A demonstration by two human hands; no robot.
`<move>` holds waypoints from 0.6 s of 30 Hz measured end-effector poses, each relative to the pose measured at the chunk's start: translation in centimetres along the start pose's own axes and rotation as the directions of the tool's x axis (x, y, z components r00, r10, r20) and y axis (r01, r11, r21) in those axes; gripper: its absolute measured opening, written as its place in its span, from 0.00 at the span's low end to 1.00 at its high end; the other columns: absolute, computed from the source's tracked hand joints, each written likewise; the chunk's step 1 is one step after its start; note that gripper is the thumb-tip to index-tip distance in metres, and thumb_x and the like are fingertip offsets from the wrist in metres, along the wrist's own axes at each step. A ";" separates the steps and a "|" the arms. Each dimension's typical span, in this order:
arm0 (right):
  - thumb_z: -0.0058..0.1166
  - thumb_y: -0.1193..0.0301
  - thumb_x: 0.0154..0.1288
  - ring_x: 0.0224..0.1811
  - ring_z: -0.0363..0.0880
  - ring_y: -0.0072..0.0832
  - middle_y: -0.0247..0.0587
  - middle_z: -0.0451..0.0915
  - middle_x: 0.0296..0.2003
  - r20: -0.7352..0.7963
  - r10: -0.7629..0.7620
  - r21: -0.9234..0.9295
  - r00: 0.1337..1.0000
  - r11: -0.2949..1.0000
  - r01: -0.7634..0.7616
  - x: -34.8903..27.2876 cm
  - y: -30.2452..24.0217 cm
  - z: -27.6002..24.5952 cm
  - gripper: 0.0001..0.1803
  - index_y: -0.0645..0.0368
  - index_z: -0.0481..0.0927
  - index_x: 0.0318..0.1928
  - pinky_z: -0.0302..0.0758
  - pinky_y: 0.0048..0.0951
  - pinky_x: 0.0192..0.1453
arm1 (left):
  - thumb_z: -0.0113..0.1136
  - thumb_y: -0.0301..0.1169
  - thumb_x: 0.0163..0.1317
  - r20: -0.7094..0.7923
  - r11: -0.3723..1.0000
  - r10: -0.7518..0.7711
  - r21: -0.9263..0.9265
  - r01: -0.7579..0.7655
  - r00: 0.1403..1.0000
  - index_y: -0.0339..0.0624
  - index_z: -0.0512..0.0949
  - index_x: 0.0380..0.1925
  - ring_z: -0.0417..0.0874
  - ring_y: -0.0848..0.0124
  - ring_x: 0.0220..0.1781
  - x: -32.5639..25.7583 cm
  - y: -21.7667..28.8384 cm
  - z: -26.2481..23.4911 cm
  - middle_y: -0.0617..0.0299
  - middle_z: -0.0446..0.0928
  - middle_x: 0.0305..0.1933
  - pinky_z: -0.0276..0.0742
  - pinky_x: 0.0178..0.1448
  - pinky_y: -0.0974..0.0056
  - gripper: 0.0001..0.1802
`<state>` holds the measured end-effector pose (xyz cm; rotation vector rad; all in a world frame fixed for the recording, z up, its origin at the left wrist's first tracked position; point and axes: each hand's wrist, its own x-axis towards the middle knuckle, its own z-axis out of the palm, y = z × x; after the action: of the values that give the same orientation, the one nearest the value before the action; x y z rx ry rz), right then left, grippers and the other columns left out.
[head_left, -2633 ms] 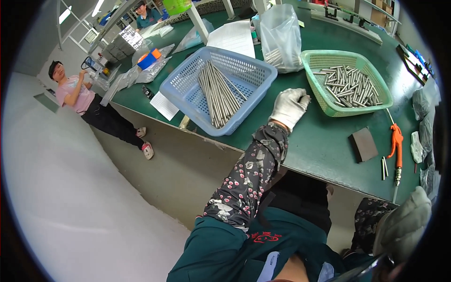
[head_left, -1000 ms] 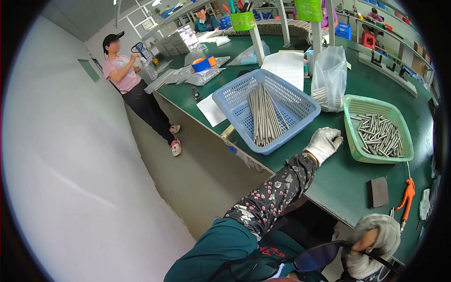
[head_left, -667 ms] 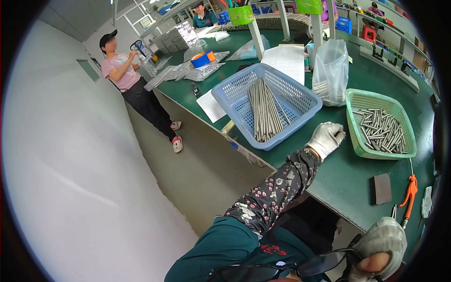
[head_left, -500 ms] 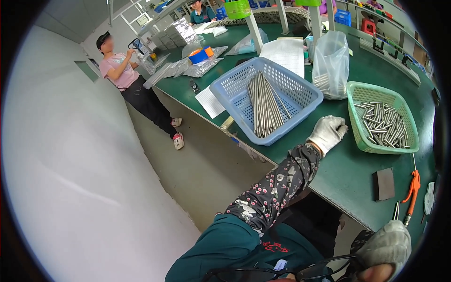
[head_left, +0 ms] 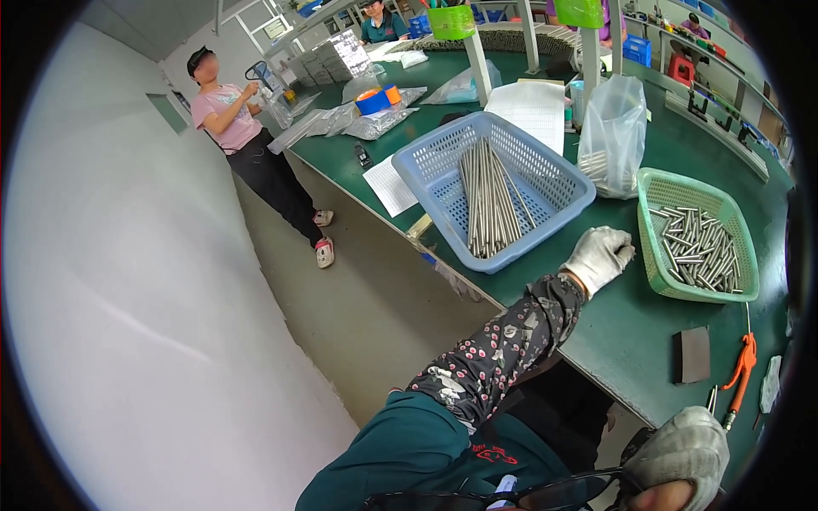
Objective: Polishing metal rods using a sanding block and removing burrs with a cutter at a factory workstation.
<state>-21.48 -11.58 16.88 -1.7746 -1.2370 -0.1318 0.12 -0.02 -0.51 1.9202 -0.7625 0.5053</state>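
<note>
My left hand, in a white work glove, rests on the green table with its fingers curled; I cannot make out whether anything is in them. It lies between a blue plastic basket of long thin metal rods and a pale green basket of short metal pins. At the lower right, my right hand, also gloved but with a bare thumb showing, is closed. Slim metal pins stick up past its fingers. The rest of what it grips is hidden.
Near the right hand lie a dark brown block and an orange air blow gun. A clear plastic bag stands behind the green basket. Paper sheets and tape rolls are farther back. A person stands beyond the table's left edge.
The whole view has shifted slightly. My right hand is a little farther left, and less of the metal pins shows above it. The left hand keeps its place between the baskets.
</note>
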 end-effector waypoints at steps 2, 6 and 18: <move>0.55 0.67 0.41 0.24 0.69 0.38 0.41 0.72 0.21 -0.039 -0.010 -0.003 0.999 1.000 0.010 0.3 0.0 0.1 0.08 0.60 0.77 0.21 0.65 0.35 0.30 | 0.55 0.29 0.47 0.002 1.000 -0.014 -0.004 0.015 1.000 0.38 0.74 0.20 0.75 0.56 0.28 0.1 0.2 -0.1 0.52 0.74 0.22 0.71 0.35 0.59 0.06; 0.54 0.66 0.44 0.24 0.69 0.37 0.40 0.72 0.20 0.051 0.031 -0.058 0.998 0.998 -0.028 -1.6 0.3 0.2 0.08 0.59 0.76 0.19 0.65 0.33 0.31 | 0.55 0.31 0.47 0.021 0.999 -0.036 0.014 0.035 0.999 0.39 0.74 0.19 0.75 0.54 0.29 0.1 0.2 -0.1 0.51 0.74 0.22 0.71 0.37 0.58 0.06; 0.52 0.68 0.39 0.27 0.70 0.40 0.44 0.73 0.24 0.031 -0.080 -0.043 0.996 0.996 0.082 0.5 0.5 -0.5 0.09 0.60 0.77 0.23 0.65 0.36 0.34 | 0.55 0.31 0.47 0.033 0.998 -0.052 -0.019 0.053 0.998 0.38 0.75 0.21 0.75 0.55 0.31 0.3 0.4 -0.2 0.51 0.74 0.24 0.71 0.38 0.59 0.07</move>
<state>-20.64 -11.66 17.14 -1.7700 -1.3368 -0.1820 0.05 -0.08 -0.03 1.9286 -0.7328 0.4336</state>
